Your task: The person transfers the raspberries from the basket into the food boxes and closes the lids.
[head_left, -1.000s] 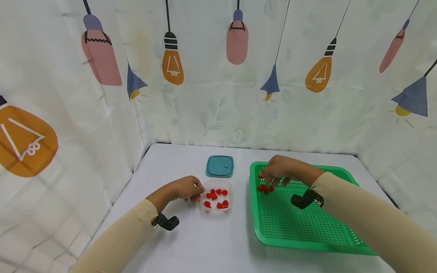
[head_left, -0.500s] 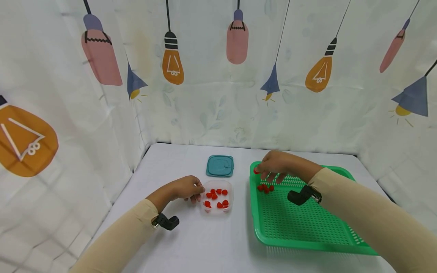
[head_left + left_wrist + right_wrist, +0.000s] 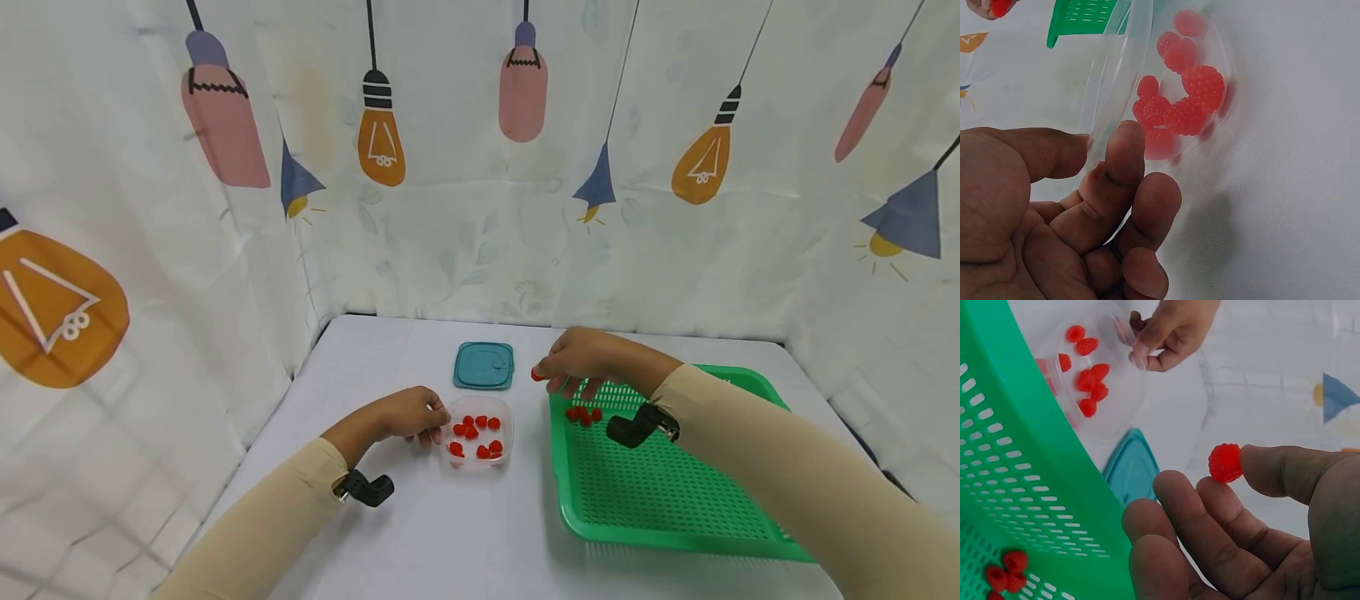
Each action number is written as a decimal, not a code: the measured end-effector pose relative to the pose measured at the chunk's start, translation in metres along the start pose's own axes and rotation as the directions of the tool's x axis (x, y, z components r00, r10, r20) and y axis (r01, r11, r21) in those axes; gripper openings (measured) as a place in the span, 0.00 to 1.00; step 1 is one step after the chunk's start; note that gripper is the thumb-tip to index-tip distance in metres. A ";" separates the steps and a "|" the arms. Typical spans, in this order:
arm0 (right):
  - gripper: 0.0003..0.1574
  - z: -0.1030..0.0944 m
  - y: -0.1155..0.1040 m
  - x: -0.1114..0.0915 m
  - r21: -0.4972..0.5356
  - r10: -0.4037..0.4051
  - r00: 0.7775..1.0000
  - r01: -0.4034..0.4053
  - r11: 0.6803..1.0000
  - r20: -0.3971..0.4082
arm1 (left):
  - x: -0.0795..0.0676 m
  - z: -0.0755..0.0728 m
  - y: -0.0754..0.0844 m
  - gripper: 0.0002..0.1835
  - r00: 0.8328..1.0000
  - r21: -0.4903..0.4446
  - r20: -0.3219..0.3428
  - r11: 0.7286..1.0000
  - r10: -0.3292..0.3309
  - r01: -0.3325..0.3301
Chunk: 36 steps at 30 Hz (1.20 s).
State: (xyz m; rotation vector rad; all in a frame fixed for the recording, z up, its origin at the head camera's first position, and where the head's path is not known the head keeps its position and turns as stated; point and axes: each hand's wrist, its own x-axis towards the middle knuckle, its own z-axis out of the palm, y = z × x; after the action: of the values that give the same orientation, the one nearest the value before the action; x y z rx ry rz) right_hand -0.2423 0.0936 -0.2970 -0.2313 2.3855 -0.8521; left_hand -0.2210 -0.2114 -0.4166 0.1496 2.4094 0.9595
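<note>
Between the thumb and forefinger of my right hand (image 3: 585,360) a single raspberry (image 3: 1225,463) is pinched, above the left rim of the green basket (image 3: 566,500). Several more raspberries (image 3: 583,415) lie in that basket's far left part. My left hand (image 3: 408,414) pinches the left rim of a clear plastic container (image 3: 1141,37), thumb and forefinger at its edge. Inside it, several raspberries (image 3: 1202,87) are spread over the bottom.
A teal lid (image 3: 483,365) lies flat on the white tabletop (image 3: 420,533), behind the clear container. The green basket takes up the table's right side. A printed curtain (image 3: 465,208) hangs behind and along both sides.
My right hand has moved left with the raspberry, from inside the green basket to over its left rim. My left hand has stayed at the container.
</note>
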 end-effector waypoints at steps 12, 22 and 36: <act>0.16 0.020 -0.013 0.012 -0.004 0.012 1.000 -0.012 1.000 0.021 | 0.000 0.001 -0.001 0.08 1.000 -0.001 -0.006 1.000 -0.002 0.002; 0.12 0.037 -0.022 0.022 -0.021 0.016 0.999 -0.015 1.000 0.050 | 0.000 0.001 -0.002 0.08 1.000 -0.003 -0.008 1.000 -0.003 0.003; 0.15 0.037 -0.014 0.025 -0.059 0.052 0.999 -0.052 0.997 0.002 | 0.000 0.001 -0.001 0.08 1.000 0.002 -0.007 1.000 0.001 -0.001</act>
State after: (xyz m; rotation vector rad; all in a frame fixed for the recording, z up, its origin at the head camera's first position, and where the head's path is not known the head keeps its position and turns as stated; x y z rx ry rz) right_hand -0.2413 0.0549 -0.3230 -0.1930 2.4055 -0.7572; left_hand -0.2204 -0.2118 -0.4179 0.1486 2.4170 0.9599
